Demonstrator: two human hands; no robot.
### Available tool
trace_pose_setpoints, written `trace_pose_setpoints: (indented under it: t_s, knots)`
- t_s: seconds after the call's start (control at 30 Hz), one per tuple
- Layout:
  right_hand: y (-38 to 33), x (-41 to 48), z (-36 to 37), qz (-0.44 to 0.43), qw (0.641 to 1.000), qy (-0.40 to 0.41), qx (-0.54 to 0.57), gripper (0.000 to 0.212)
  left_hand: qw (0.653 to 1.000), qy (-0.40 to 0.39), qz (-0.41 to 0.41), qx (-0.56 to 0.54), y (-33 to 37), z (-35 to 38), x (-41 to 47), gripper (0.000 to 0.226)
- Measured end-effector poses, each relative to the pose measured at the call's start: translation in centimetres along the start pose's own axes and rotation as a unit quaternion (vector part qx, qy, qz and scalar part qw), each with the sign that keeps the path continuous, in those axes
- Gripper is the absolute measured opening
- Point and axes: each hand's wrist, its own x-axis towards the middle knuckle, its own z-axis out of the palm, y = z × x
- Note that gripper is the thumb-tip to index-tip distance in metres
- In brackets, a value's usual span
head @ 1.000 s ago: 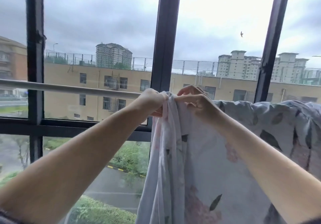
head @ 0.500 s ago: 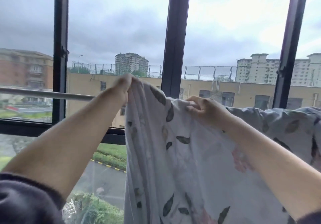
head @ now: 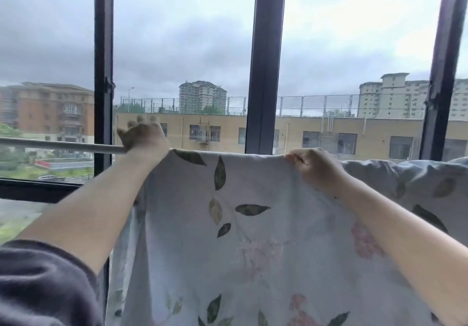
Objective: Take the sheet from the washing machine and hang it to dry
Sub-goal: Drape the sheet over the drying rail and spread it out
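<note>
– Window frame [head: 264, 72] and background: report.
– Dark upright bars divide the glass. Beyond it are an overcast sky, a long tan building [head: 329, 133] and taller blocks farther off.
– Position of the sheet?
– The sheet [head: 253, 224] hangs over a pale horizontal rail [head: 63, 145] that runs across the window. Its top fold lies along the rail, and the cloth drops past the bottom of the view.
– Appearance?
– Pale grey-white fabric, printed with dark green and olive leaves and faint pink flowers. Between the hands it hangs flat and smooth. To the right of the right hand it is bunched and creased on the rail.
– Left hand?
– The left hand [head: 144, 137] is at the sheet's upper left corner, above the rail. Its fingers [head: 131, 124] are straight and spread wide. The hand is blurred, and no grip on the cloth shows.
– Right hand?
– The right hand [head: 312, 166] holds the top fold, with its fingers curled over the edge.
– Anything else?
– A dark grey sleeve [head: 38, 282] is pushed up the left arm.
</note>
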Motion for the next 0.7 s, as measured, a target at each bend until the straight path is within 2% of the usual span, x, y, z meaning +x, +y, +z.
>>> trace_pose_setpoints:
  t_s: [0.07, 0.13, 0.23, 0.33, 0.43, 0.53, 0.7]
  knots:
    - [0.1, 0.0, 0.4, -0.003, 1.0, 0.02, -0.009, 0.024, 0.993, -0.05, 0.098, -0.039, -0.4, 1.0, 0.1, 0.032]
    - [0.4, 0.1, 0.4, 0.006, 0.999, 0.04, 0.008, 0.024, 0.987, -0.098, 0.125, -0.031, -0.7, 1.4, -0.2, 0.045]
    - [-0.4, 0.9, 0.7, 0.001, 0.997, 0.058, 0.058, 0.03, 0.987, -0.077, 0.138, 0.005, -0.6, 1.5, -0.6, 0.045]
    - [-3.6, 2.8, 1.4, -0.031, 0.995, 0.081, 0.041, 0.022, 0.987, -0.055, 0.15, 0.025, -0.2, 1.8, -0.9, 0.049]
    - [-5.9, 5.8, 2.1, -0.001, 0.992, 0.113, 0.056, 0.02, 0.986, -0.06, 0.153, 0.028, -0.2, 2.1, -0.8, 0.049]
    - [-8.9, 7.9, 2.6, -0.02, 0.989, 0.098, 0.105, 0.022, 0.984, -0.062, 0.163, 0.027, -0.5, 2.3, -0.4, 0.049]
    - [-14.5, 9.2, 4.2, -0.028, 0.989, 0.066, 0.126, 0.027, 0.978, -0.064, 0.197, -0.005, -0.7, 3.0, 0.0, 0.044]
